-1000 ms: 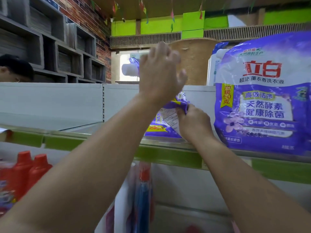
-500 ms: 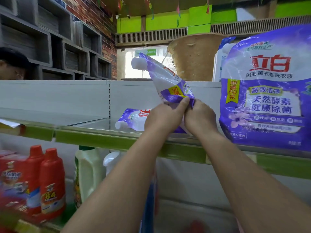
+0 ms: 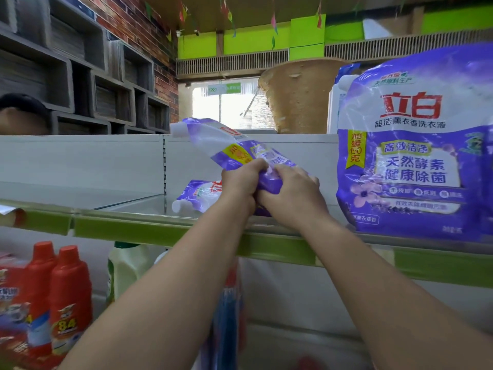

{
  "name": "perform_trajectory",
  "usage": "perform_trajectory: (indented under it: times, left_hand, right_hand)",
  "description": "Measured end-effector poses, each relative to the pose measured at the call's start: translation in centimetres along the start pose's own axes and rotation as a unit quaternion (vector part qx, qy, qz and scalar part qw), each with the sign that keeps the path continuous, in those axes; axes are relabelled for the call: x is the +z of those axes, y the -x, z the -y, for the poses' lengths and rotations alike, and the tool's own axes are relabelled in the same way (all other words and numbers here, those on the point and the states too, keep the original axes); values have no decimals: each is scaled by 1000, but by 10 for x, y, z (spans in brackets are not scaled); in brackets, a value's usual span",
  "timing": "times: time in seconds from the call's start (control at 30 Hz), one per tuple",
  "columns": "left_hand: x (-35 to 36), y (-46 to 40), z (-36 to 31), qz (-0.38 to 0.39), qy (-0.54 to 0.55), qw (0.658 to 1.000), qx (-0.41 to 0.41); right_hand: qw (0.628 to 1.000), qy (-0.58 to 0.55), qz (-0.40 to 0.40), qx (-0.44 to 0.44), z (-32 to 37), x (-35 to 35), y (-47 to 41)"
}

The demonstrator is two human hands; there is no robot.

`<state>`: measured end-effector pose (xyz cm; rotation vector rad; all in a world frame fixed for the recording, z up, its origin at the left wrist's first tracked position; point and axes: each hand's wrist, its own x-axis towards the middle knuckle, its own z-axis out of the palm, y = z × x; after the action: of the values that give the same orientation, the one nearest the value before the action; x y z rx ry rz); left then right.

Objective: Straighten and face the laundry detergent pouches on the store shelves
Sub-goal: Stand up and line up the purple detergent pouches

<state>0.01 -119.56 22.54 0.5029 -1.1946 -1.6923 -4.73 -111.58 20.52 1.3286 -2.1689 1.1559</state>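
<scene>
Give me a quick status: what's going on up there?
Both hands, left and right, grip tilted pouch at its base. Fallen pouch behind. Big pouch upright, right. Nothing blocking.

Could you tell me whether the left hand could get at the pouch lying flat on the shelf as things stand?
Probably not right away: the left hand grips the tilted pouch together with the right hand. The flat pouch lies just behind it on the shelf, with nothing between, so once freed it looks reachable.
</scene>
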Motion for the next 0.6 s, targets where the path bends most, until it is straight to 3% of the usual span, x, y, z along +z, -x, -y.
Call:
perform_trajectory:
  times: [0.1, 0.3, 0.47, 0.6]
  left_hand:
    - [-13, -12, -10, -3, -16, 1000, 2]
    - [-44, -22, -35, 86, -29, 995, 34]
    - [-66, -31, -41, 183, -37, 980, 66]
    - [-72, -42, -37, 228, -3, 972, 55]
  right_hand:
    - [999, -29, -36, 0, 0, -3, -1]
    - [987, -93, -130, 11, -5, -8, -19]
    - [969, -212, -66, 104, -11, -10, -37]
    - [946, -300, -18, 123, -15, -9, -43]
